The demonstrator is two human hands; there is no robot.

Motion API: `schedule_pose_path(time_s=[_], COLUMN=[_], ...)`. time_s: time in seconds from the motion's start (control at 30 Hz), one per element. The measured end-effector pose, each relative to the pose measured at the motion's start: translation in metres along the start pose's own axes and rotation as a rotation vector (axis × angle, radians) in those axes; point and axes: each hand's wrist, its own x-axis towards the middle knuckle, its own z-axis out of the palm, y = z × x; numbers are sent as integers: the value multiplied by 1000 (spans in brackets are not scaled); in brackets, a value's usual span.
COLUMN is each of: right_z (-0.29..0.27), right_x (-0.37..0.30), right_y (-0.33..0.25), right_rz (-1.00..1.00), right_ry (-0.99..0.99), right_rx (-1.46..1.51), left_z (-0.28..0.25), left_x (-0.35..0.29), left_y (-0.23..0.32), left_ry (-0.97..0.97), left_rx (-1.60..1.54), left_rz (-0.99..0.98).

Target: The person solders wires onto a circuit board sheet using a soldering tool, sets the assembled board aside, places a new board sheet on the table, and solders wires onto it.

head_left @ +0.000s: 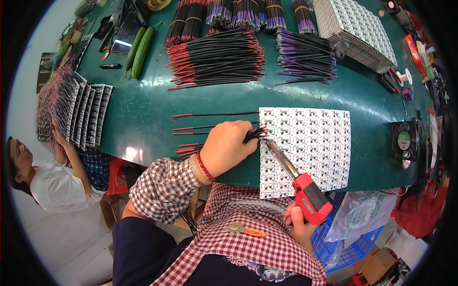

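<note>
My left hand [225, 147] is closed round a small bunch of black wires [255, 134], with red ends sticking out on its left side. The wire tips reach the left edge of a white circuit board panel [329, 148] lying flat on the table. My right hand [300, 228] grips a red and black soldering iron [311, 196] from below. The iron's tip meets the panel's left edge, close beside the wire tips. Farther up that edge, a single red-tipped wire [214, 114] runs leftward from the panel's corner. Another wire [193, 127] lies just below it, partly behind my hand.
Piles of red-tipped wires [217, 59] and purple-tipped wires [305, 57] lie beyond the panel. A stack of panels [355, 35] stands far right, above a small fan [404, 140]. Two cucumbers [142, 53] lie far left. A co-worker [59, 178] sits left beside wired panels [90, 114].
</note>
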Motion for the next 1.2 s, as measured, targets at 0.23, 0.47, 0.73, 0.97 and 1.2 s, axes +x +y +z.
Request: schedule_pose_path(time_s=[0.23, 0.47, 0.73, 0.97, 1.2], right_z=[-6, -5, -6, -7, -11], right_x=[-8, -9, -10, -13, -18], right_y=[4, 5, 12, 8, 10], right_rz=[1, 66, 25, -72, -78], right_ry=[56, 61, 7, 125, 124], right_rx=[92, 67, -4, 142, 157], left_z=[-2, -13, -13, -12, -14], left_x=[3, 10, 14, 11, -4], left_y=[1, -1, 0, -1, -6], left_ry=[-25, -163, -206, -184, -94], left_rx=[7, -37, -13, 10, -106], left_rz=[25, 6, 50, 74, 33])
